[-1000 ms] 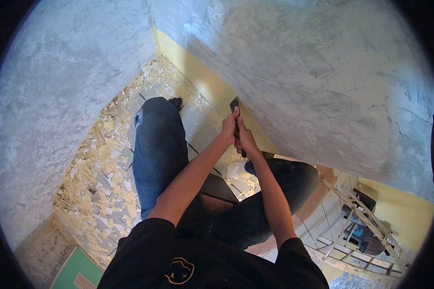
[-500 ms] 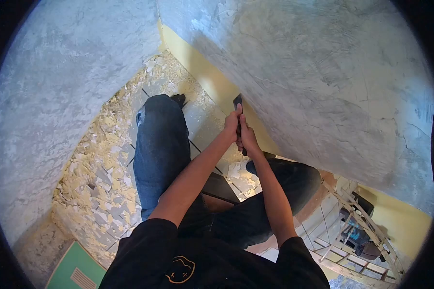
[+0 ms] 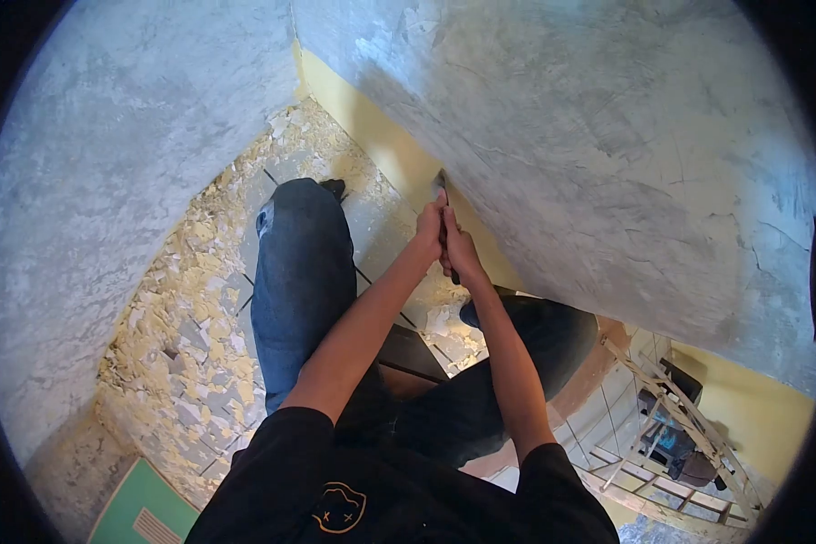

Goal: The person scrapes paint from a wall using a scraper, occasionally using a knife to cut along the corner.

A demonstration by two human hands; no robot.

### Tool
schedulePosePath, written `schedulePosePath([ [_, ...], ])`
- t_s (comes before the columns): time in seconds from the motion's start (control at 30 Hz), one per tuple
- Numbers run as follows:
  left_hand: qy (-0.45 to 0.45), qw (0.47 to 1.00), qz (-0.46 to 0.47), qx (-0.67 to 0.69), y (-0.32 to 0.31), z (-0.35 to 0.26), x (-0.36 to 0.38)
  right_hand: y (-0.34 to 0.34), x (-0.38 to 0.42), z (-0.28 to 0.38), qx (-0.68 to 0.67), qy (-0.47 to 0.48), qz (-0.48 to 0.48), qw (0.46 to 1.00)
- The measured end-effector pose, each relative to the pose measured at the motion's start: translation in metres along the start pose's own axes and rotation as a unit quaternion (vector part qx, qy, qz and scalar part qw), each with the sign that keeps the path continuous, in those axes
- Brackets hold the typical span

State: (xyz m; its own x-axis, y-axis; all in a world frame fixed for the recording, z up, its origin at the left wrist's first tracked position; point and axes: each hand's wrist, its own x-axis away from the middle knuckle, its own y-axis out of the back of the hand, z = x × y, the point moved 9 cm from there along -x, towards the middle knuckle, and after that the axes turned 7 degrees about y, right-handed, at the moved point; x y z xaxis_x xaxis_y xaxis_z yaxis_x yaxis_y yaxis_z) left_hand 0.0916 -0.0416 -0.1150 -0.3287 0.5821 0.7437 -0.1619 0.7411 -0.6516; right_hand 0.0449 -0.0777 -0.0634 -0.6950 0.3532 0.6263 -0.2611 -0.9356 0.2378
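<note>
Both hands are wrapped round a dark-handled scraper (image 3: 442,179), its blade end against the lower part of the wall on the right. My left hand (image 3: 428,227) grips it toward the blade, with a finger stretched along the tool. Just beside it, my right hand (image 3: 463,253) is closed on the handle, whose butt sticks out below the fingers. At the blade, a strip of yellow paint (image 3: 395,161) meets the bare grey wall (image 3: 607,154). Much of the handle is hidden by my fingers.
Paint flakes (image 3: 186,349) cover the tiled floor along the left wall (image 3: 109,181). My bent knees lie either side of my arms. A green panel (image 3: 140,508) is at bottom left. A wooden ladder (image 3: 689,422) lies at lower right, near dark items (image 3: 694,467).
Both hands and the scraper have shifted slightly up and left along the wall, and the tool's angle has changed a little. My grip stays the same.
</note>
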Motion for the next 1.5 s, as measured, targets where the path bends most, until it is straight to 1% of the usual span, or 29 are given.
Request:
schedulePosePath([
  [0.13,0.011,1.0,-0.016,-0.008,-0.003,0.022,0.003,0.011,0.017,-0.013,-0.022,-0.018,-0.01,1.0],
  [0.2,0.018,1.0,0.017,-0.005,-0.009,0.028,0.0,0.019,0.019,-0.018,0.002,-0.031,-0.032,0.999],
  [0.23,0.018,1.0,0.016,-0.003,-0.008,0.027,-0.001,0.018,0.018,-0.018,0.005,-0.032,-0.031,0.999],
  [0.3,0.017,1.0,-0.002,0.004,-0.007,0.024,0.0,0.019,0.014,-0.009,0.028,-0.009,-0.059,0.998],
  [0.43,0.022,1.0,0.008,0.009,-0.015,0.022,0.006,0.026,0.014,-0.005,0.039,-0.007,-0.072,0.997],
  [0.5,0.019,1.0,0.022,0.013,-0.017,0.019,0.009,0.022,0.008,-0.009,0.031,0.008,-0.04,0.999],
  [0.53,0.02,1.0,0.021,0.011,-0.017,0.02,0.01,0.022,0.008,-0.012,0.029,0.008,-0.04,0.999],
  [0.6,0.031,0.999,-0.018,0.019,-0.012,0.023,0.01,0.023,0.009,-0.016,0.033,-0.004,-0.039,0.999],
  [0.63,0.029,0.999,-0.02,0.015,-0.011,0.025,0.011,0.023,0.011,-0.017,0.029,-0.003,-0.038,0.999],
  [0.73,0.018,1.0,0.007,-0.008,-0.016,0.027,0.01,0.026,0.017,-0.012,0.05,-0.004,-0.043,0.998],
  [0.83,0.023,1.0,0.01,0.016,-0.013,0.03,-0.001,0.03,0.012,-0.009,0.082,-0.012,-0.051,0.995],
  [0.9,0.007,0.998,0.022,0.057,-0.012,0.011,-0.009,0.02,-0.007,0.0,0.08,0.002,-0.015,0.997],
  [1.03,-0.021,0.999,0.019,0.034,-0.007,-0.009,-0.001,0.004,-0.015,0.002,0.057,0.003,-0.007,0.998],
  [1.1,-0.006,1.0,0.016,0.003,-0.008,0.0,0.005,0.007,-0.005,0.0,0.041,0.012,-0.012,0.999],
  [1.2,0.024,1.0,0.004,0.0,-0.011,0.018,0.01,0.016,0.011,-0.008,0.024,-0.002,-0.034,0.999],
  [1.33,0.0,1.0,0.01,0.01,-0.007,0.023,-0.001,0.017,0.008,-0.02,0.033,-0.021,-0.032,0.999],
  [1.43,0.018,1.0,0.001,0.012,-0.005,0.019,-0.008,0.017,0.001,-0.019,0.039,-0.046,-0.048,0.997],
  [1.5,0.033,0.998,0.001,0.046,-0.005,0.013,-0.008,0.014,-0.008,-0.004,0.038,0.01,-0.028,0.999],
])
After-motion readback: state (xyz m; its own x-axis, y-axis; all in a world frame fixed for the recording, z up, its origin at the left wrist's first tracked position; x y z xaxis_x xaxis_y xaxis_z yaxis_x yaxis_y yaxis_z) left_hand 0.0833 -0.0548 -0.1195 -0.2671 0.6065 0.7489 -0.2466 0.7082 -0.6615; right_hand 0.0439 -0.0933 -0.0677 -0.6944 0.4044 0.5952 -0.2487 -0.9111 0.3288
